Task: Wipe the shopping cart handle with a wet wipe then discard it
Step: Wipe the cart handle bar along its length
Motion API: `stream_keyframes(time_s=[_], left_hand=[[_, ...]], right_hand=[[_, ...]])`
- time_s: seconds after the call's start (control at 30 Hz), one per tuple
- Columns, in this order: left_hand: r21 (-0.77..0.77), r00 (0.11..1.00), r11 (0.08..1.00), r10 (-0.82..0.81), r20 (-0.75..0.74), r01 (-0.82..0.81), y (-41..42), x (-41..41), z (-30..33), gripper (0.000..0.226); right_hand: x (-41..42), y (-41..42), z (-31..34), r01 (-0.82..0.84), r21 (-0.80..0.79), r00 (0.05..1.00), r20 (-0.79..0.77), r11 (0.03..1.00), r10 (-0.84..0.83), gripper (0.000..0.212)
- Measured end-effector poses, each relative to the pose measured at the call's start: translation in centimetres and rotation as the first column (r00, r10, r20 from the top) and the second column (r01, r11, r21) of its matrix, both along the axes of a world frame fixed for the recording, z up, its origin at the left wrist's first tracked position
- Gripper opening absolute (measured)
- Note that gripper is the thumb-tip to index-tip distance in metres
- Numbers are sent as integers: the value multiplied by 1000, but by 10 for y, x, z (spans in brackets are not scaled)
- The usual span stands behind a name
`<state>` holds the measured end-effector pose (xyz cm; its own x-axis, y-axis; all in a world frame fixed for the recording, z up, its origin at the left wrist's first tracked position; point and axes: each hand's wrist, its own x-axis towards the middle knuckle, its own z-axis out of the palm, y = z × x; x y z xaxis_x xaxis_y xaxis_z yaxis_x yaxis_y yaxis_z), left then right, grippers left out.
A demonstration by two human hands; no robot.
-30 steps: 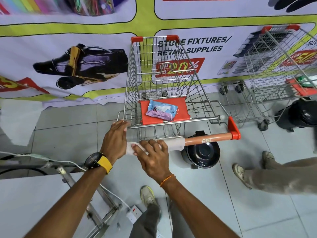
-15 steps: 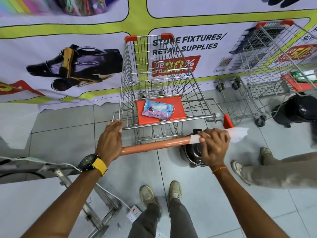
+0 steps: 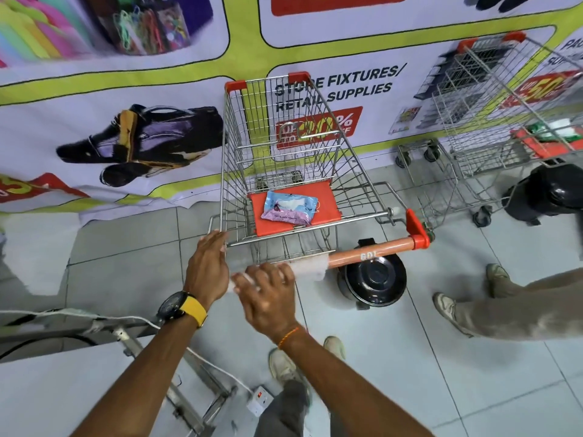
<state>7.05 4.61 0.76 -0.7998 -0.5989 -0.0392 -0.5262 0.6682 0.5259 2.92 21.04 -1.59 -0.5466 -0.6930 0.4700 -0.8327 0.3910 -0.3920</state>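
A wire shopping cart [image 3: 284, 146] stands in front of me with an orange handle [image 3: 372, 252] running left to right. My right hand [image 3: 268, 294] grips the handle's left part through a white wet wipe [image 3: 307, 268], which wraps the bar and sticks out to the right of my fingers. My left hand [image 3: 208, 266] holds the handle's left end, next to the right hand. A pack of wipes [image 3: 288, 206] lies on the cart's orange seat flap [image 3: 328, 200].
A black round bin [image 3: 373, 280] sits on the floor under the handle's right half. Another cart [image 3: 492, 127] and a black bag [image 3: 549, 193] are at the right. A person's legs [image 3: 504, 307] stand at right. A power strip [image 3: 258, 402] and cable lie by my feet.
My right hand slid the wipe from the handle's left part to its right end, then back to the left beside my left hand. The left hand stayed put.
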Motion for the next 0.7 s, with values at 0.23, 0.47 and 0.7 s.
stream_keyframes(time_s=[0.23, 0.47, 0.7], left_hand=[[-37, 999, 998, -51, -16, 51, -6, 6, 5, 45], [-42, 997, 997, -72, -6, 72, -9, 4, 7, 43], [-46, 998, 997, -61, 11, 61, -4, 2, 6, 44]], right_hand=[[-45, 39, -5, 15, 0, 999, -51, 1000, -15, 24], [-141, 131, -3, 206, -55, 978, -35, 977, -208, 27], [-200, 194, 19, 245, -53, 966, 99, 968, -239, 21]])
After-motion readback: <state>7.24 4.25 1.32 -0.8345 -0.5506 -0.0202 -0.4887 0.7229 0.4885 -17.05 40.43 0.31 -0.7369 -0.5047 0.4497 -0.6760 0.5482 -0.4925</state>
